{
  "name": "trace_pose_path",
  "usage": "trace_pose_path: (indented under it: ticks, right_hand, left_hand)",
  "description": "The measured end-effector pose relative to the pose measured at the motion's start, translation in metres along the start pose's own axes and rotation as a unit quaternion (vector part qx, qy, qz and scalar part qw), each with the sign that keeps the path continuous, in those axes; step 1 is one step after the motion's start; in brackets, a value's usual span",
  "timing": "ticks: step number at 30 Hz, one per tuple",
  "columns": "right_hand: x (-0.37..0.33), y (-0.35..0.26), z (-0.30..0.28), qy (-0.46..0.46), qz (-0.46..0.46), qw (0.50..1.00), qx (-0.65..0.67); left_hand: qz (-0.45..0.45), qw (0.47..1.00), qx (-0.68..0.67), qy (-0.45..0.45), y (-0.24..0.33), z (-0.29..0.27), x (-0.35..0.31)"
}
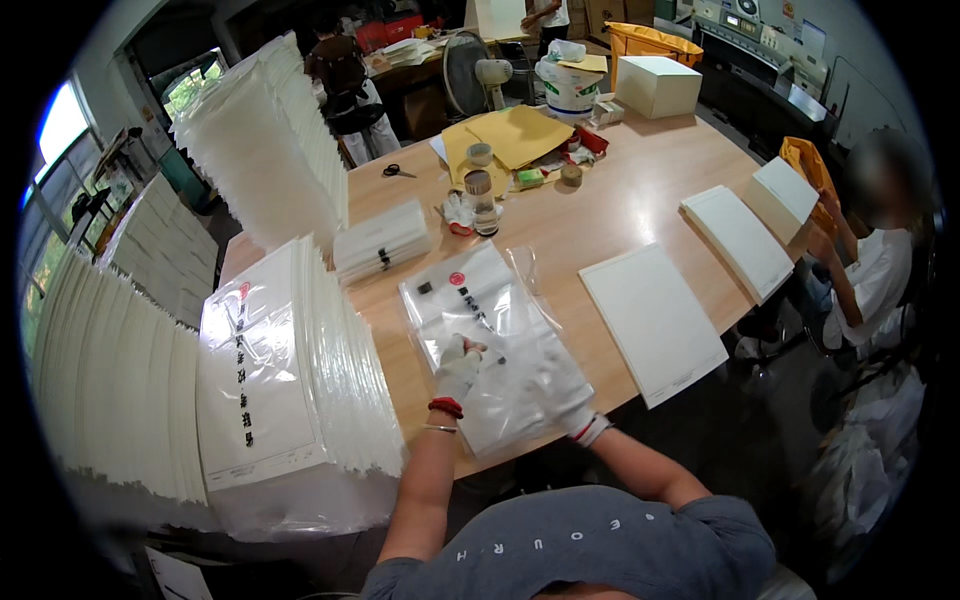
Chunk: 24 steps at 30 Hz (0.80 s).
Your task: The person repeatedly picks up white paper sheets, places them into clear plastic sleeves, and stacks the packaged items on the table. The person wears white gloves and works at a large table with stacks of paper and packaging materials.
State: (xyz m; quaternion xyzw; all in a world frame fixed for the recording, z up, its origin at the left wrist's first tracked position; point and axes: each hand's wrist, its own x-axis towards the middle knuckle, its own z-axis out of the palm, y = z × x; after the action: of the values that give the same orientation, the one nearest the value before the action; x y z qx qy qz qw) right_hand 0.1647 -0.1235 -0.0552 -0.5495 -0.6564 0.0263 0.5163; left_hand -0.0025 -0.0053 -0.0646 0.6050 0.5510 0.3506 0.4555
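Here you are at the lower centre of the frame, both hands gloved in white on the printed clear bag (470,405) — it lies flat on the wooden surface (540,225), tilted in the picture. Your left hand (460,367) sits mid-bag, fingers bent near the black print; whether they pinch the plastic, you can't tell from here. Your right hand (562,392) is at the bag's lower right corner, blurred into the pale plastic, so its grip can't be told either. Right of centre, a white paper stack (655,325) lies well apart from the bag. Lower left — a tall pile of bagged sheets (265,385). Upper centre, black-handled scissors (394,171) and a clear jar (482,205).
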Motion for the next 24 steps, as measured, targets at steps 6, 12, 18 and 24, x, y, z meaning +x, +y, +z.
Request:
trace_pose_path:
  ticks: [6, 12, 18, 24]
  right_hand:
    - [0.001, 0.025, 0.069, -0.293, 0.091, 0.943, -0.128]
    - [-0.043, 0.024, -0.013, -0.276, 0.129, 0.927, 0.22]
    - [-0.109, 0.093, -0.147, -0.136, 0.098, 0.889, -0.427]
    - [-0.085, 0.115, -0.184, -0.125, 0.158, 0.957, -0.21]
  left_hand:
    - [0.203, 0.979, 0.03, -0.011, 0.078, 0.006, -0.011]
    - [0.29, 0.928, 0.233, 0.022, 0.074, 0.012, -0.041]
    - [0.46, 0.844, 0.183, 0.206, 0.082, 0.011, -0.088]
    - [0.128, 0.965, -0.046, -0.226, 0.037, 0.111, -0.147]
